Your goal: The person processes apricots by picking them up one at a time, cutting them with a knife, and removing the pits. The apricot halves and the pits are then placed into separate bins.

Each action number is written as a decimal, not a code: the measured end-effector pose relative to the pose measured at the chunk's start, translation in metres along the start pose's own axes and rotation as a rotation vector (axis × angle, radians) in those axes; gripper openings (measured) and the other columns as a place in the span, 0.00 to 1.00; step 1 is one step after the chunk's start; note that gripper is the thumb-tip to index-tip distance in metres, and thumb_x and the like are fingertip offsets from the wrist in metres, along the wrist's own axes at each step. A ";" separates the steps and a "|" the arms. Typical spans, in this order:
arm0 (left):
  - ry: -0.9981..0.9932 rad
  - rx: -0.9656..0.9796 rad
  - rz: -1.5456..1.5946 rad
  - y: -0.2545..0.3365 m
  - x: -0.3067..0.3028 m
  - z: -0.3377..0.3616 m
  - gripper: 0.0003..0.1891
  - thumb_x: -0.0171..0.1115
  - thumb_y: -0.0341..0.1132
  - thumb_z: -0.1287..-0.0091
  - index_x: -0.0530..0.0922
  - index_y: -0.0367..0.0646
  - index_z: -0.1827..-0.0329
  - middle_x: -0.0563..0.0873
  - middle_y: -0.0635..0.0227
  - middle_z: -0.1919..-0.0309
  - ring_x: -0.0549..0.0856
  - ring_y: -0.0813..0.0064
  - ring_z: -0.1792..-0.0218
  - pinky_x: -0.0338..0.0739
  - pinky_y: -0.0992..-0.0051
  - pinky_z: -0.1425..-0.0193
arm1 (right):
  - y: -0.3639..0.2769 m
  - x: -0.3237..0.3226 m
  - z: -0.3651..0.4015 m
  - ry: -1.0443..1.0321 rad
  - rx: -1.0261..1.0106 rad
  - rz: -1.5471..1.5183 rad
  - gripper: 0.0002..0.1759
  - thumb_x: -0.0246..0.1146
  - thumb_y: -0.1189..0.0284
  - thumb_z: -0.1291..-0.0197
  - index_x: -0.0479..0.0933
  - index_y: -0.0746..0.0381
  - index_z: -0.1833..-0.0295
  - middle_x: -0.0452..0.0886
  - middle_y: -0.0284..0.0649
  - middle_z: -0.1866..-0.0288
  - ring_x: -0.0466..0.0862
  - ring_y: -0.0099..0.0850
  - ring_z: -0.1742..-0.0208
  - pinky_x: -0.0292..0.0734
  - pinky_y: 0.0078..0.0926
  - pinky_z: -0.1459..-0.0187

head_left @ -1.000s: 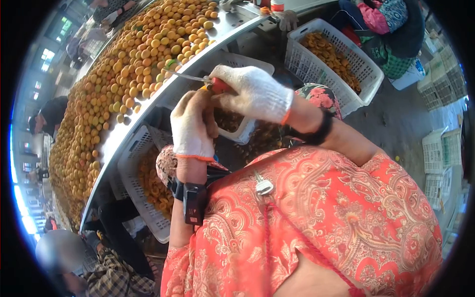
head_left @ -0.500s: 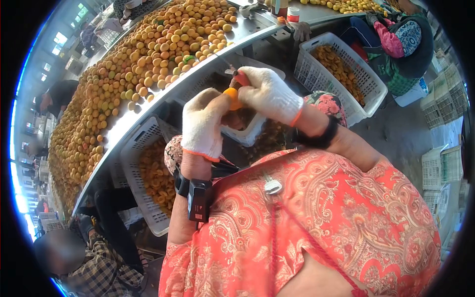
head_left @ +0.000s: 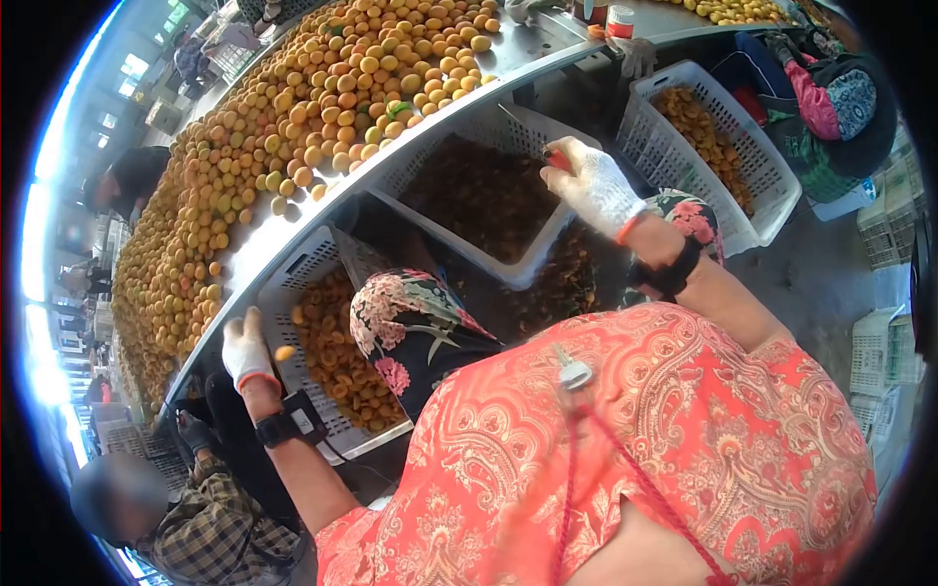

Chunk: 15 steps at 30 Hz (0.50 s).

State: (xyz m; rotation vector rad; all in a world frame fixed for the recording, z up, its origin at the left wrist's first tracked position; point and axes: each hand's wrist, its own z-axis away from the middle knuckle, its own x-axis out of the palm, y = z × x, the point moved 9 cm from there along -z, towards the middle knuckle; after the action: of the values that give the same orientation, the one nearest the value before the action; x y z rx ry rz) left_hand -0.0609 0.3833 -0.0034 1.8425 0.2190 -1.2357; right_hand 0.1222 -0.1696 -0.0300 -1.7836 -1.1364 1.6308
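Observation:
My right hand, in a white knitted glove, is closed round the red handle of a small knife. Its thin blade points up and left, over a crate of dark scraps. At the left, my gloved left hand has its fingers apart beside a white plastic crate. A piece of orange fruit, apparently apricot, is in the air just right of that hand. Inside this crate lie many halved apricots.
A metal table bears a large heap of whole apricots. Another crate of halves stands at the right. Co-workers sit at the lower left and upper right. A red-and-white jar stands at the table's edge.
My hands were together at an orange apricot. My left hand has swung left and down to the crate and let the fruit piece go. My right hand has moved right with the knife.

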 end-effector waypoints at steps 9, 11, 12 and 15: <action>-0.255 0.063 0.293 0.065 0.114 -0.137 0.19 0.65 0.34 0.37 0.80 0.37 0.44 0.83 0.67 0.61 0.77 0.78 0.65 0.72 0.75 0.62 | 0.026 0.044 -0.017 -0.153 0.027 -0.056 0.13 0.65 0.67 0.38 0.77 0.65 0.55 0.83 0.55 0.62 0.84 0.53 0.56 0.77 0.41 0.56; -0.267 0.092 0.164 0.041 0.157 -0.198 0.26 0.66 0.33 0.38 0.75 0.43 0.35 0.81 0.70 0.65 0.74 0.80 0.75 0.68 0.76 0.78 | 0.033 0.044 -0.022 -0.164 0.076 -0.048 0.13 0.65 0.66 0.38 0.77 0.65 0.55 0.83 0.55 0.62 0.84 0.53 0.56 0.77 0.40 0.56; -0.275 0.092 0.161 0.050 0.166 -0.203 0.26 0.66 0.33 0.38 0.75 0.43 0.35 0.81 0.70 0.65 0.74 0.80 0.75 0.68 0.76 0.78 | 0.038 0.045 -0.023 -0.177 0.120 -0.037 0.13 0.64 0.65 0.37 0.77 0.65 0.56 0.83 0.54 0.63 0.84 0.52 0.57 0.77 0.40 0.57; -0.372 -0.038 -0.113 0.049 0.194 -0.217 0.33 0.64 0.34 0.37 0.66 0.45 0.26 0.82 0.65 0.67 0.75 0.76 0.81 0.69 0.74 0.81 | 0.052 0.051 -0.030 -0.182 0.148 -0.027 0.14 0.63 0.64 0.37 0.77 0.65 0.57 0.83 0.54 0.64 0.84 0.51 0.58 0.77 0.39 0.58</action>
State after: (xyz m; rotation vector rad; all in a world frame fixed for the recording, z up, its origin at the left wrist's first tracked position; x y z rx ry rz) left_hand 0.2054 0.4557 -0.1084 1.5501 0.1401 -1.6142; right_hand 0.1622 -0.1508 -0.0952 -1.5476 -1.0806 1.8403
